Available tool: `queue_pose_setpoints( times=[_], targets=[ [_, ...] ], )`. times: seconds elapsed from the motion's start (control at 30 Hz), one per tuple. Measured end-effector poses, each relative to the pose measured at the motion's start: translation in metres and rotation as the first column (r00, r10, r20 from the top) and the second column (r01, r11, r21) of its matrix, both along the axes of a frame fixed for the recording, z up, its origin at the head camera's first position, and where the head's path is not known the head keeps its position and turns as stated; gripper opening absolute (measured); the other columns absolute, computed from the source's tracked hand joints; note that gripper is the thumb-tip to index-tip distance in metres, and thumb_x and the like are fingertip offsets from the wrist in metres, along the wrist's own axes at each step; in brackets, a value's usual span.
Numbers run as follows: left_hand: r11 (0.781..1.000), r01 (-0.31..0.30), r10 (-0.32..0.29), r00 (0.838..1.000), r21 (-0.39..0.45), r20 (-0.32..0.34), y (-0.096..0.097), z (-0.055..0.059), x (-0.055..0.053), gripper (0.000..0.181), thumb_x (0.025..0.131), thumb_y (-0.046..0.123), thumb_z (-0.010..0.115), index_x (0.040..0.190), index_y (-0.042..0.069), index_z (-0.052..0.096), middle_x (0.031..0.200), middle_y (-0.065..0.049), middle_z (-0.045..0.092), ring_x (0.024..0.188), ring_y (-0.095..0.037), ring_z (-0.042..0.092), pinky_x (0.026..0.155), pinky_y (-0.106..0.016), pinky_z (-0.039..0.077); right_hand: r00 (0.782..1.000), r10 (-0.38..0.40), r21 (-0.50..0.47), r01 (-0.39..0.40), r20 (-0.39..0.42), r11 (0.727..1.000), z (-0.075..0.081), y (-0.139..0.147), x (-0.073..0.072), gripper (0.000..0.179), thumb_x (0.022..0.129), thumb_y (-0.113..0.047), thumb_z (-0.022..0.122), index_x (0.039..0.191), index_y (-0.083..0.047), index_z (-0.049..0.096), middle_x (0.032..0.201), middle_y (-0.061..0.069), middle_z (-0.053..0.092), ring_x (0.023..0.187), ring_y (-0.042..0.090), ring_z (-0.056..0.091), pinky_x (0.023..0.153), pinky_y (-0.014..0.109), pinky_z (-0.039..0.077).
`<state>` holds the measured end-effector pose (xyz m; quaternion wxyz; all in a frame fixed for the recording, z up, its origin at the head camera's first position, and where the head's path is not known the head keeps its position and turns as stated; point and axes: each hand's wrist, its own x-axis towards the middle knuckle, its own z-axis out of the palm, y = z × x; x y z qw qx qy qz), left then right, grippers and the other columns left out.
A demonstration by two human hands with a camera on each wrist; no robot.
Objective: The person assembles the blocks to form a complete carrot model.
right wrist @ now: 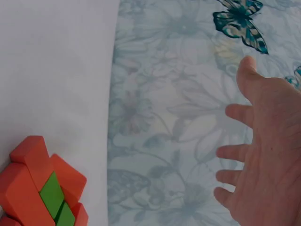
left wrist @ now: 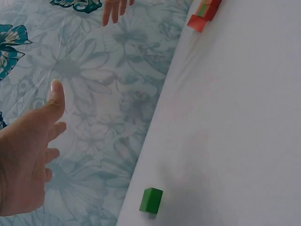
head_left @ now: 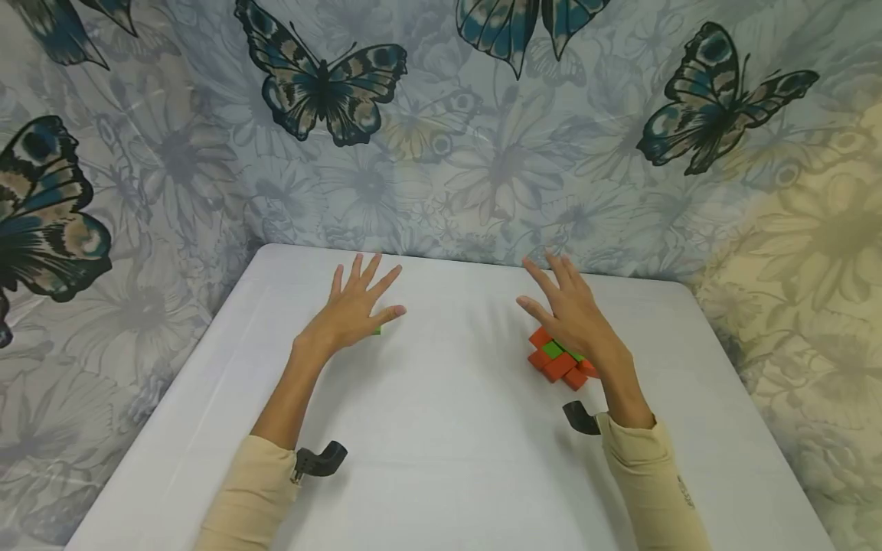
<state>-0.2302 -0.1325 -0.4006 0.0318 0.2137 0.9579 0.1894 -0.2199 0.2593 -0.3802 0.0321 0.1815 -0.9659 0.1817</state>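
Bare left hand [head_left: 344, 314] and bare right hand [head_left: 575, 314] spread in the air

A tight cluster of angular orange-red and green blocks [head_left: 558, 369] lies on a smooth white table [head_left: 441, 459]. The right hand, fingers fanned apart, partly covers the cluster in the head view but does not touch it. The left hand is well to the left of the cluster, its fingers likewise splayed. A small green rectangular block [left wrist: 151, 201] sits on the table, also well left of the cluster and mostly hidden by that hand from the head camera. Behind the cluster rises a pale blue floral backdrop [head_left: 496, 184] with teal butterflies [head_left: 322, 88]
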Motion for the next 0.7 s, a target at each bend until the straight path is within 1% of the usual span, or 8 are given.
queue_pose_setpoints(
  times=[0.1,0.2,0.3,0.37,0.47,0.57,0.63,0.7],
  targets=[
    [1.000,0.031,-0.031,1.000,0.007,0.004,0.009,-0.003,0.003,0.077,0.105,0.066,0.041,0.169,0.033,0.011,0.179,-0.005,0.001,0.165,-0.037,-0.012,0.129,-0.065,-0.013,1.000,0.006,-0.002,-0.006,-0.004,1.000,0.000,0.001,0.003,0.070,0.109,-0.055,0.045,0.168,-0.026,0.022,0.176,0.021,0.009,0.162,0.051,0.005,0.124,0.077,0.009],
    [0.996,0.084,-0.084,0.996,0.014,-0.002,0.026,-0.008,0.007,0.077,0.105,0.065,0.041,0.169,0.033,0.012,0.178,-0.002,0.008,0.166,-0.037,-0.004,0.130,-0.064,-0.010,1.000,0.007,0.008,-0.007,0.001,1.000,0.000,0.006,0.010,0.067,0.109,-0.050,0.046,0.166,-0.019,0.028,0.172,0.025,0.019,0.158,0.054,0.017,0.123,0.077,0.016],
    [0.987,0.162,-0.162,0.987,0.014,-0.012,0.051,-0.014,0.012,0.075,0.106,0.064,0.041,0.169,0.033,0.013,0.177,0.000,0.016,0.166,-0.035,0.003,0.132,-0.062,-0.007,0.999,-0.002,0.034,0.001,0.048,0.999,0.001,0.013,0.020,0.064,0.110,-0.048,0.045,0.163,-0.012,0.036,0.166,0.029,0.030,0.152,0.055,0.028,0.121,0.075,0.022],
    [0.975,0.221,-0.221,0.975,0.003,-0.013,0.073,-0.018,0.015,0.075,0.106,0.063,0.040,0.169,0.033,0.013,0.176,0.002,0.019,0.166,-0.034,0.007,0.133,-0.060,-0.006,0.997,-0.002,0.060,-0.003,0.083,0.998,0.000,0.020,0.027,0.060,0.111,-0.045,0.045,0.156,-0.005,0.046,0.158,0.030,0.041,0.145,0.055,0.038,0.118,0.074,0.029],
    [0.945,0.325,-0.326,0.945,-0.027,-0.007,0.116,-0.025,0.019,0.073,0.107,0.062,0.039,0.169,0.034,0.013,0.175,0.007,0.023,0.166,-0.029,0.011,0.134,-0.056,-0.004,0.992,-0.019,0.097,0.007,0.124,0.995,-0.004,0.034,0.039,0.051,0.110,-0.039,0.050,0.140,0.002,0.062,0.142,0.029,0.057,0.129,0.051,0.055,0.110,0.069,0.042],
    [0.900,0.428,-0.430,0.903,-0.079,0.002,0.162,-0.033,0.024,0.067,0.109,0.057,0.039,0.168,0.032,0.020,0.173,0.009,0.028,0.166,-0.021,0.015,0.135,-0.053,0.002,0.989,-0.037,0.133,0.019,0.140,0.991,-0.013,0.048,0.049,0.040,0.106,-0.028,0.060,0.129,0.004,0.069,0.117,0.023,0.067,0.100,0.037,0.066,0.088,0.055,0.057],
    [0.863,0.491,-0.495,0.869,-0.121,0.003,0.188,-0.040,0.027,0.062,0.111,0.053,0.037,0.167,0.031,0.024,0.172,0.010,0.031,0.165,-0.018,0.019,0.135,-0.053,0.009,0.989,-0.043,0.150,0.022,0.142,0.988,-0.022,0.057,0.055,0.035,0.102,-0.021,0.067,0.126,0.004,0.071,0.103,0.017,0.067,0.084,0.026,0.063,0.074,0.044,0.058],
    [0.826,0.532,-0.540,0.841,-0.185,0.005,0.207,-0.049,0.031,0.058,0.112,0.048,0.038,0.167,0.030,0.028,0.172,0.010,0.033,0.164,-0.016,0.023,0.135,-0.052,0.014,0.987,-0.043,0.160,0.017,0.155,0.987,-0.031,0.063,0.061,0.032,0.098,-0.015,0.071,0.124,0.004,0.072,0.097,0.014,0.066,0.078,0.020,0.060,0.066,0.038,0.054]
  ],
)
